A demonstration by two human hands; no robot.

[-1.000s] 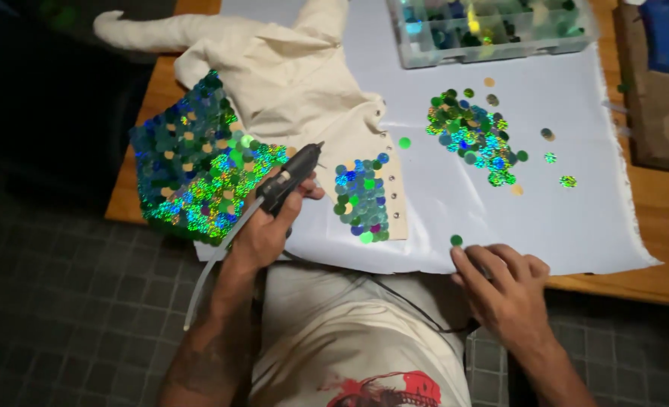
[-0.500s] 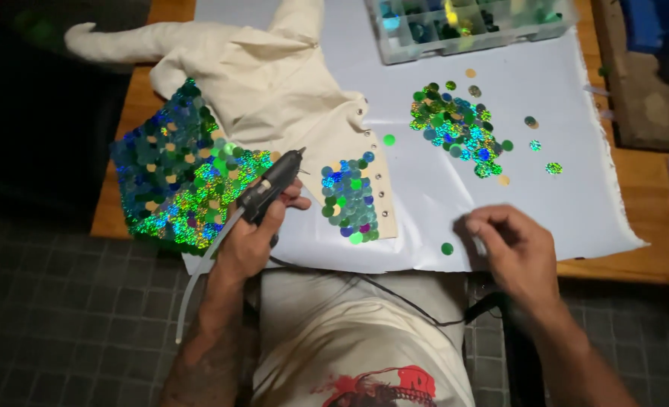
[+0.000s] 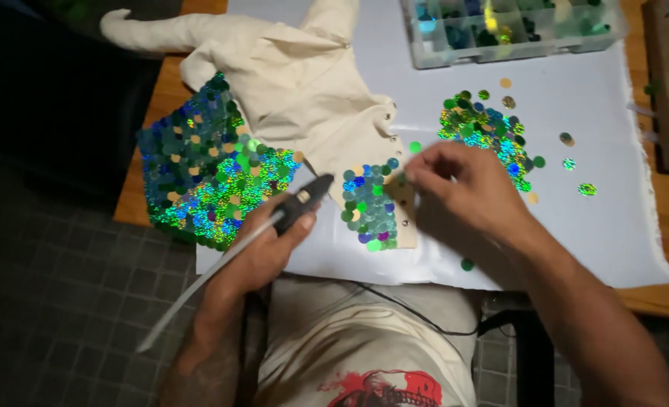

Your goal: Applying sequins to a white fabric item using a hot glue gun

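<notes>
- Sequined panel [image 3: 206, 181], far left, overhanging the tabletop [image 3: 134, 203] edge: fully covered in blue-green holographic discs, a few tan gaps showing. Judged complete or near complete.
- Left hand [image 3: 263, 245]: closed around a black hot glue gun [image 3: 300, 202], nozzle aimed up and right toward the cream strip; a pale glue stick [image 3: 206, 283] trails from its rear.
- Cream fabric garment [image 3: 289, 83]: the larger part bare, no discs attached.
- Cream strip with eyelets [image 3: 394, 200]: a patch of sequins [image 3: 368, 211] covers its lower left part; upper portion and right edge by the eyelets uncovered. Judged partly done.
- Right hand [image 3: 459, 181]: fingertips pinched together at the patch's upper right edge, apparently on a single disc; the disc itself cannot be made out.
- White sheet [image 3: 590, 234]: one stray green sequin [image 3: 467, 264] near its front edge.
- Loose sequin pile [image 3: 481, 132]: ample supply, scattered singles to its right.
- Compartment box [image 3: 511, 30], top: holds further stock.
</notes>
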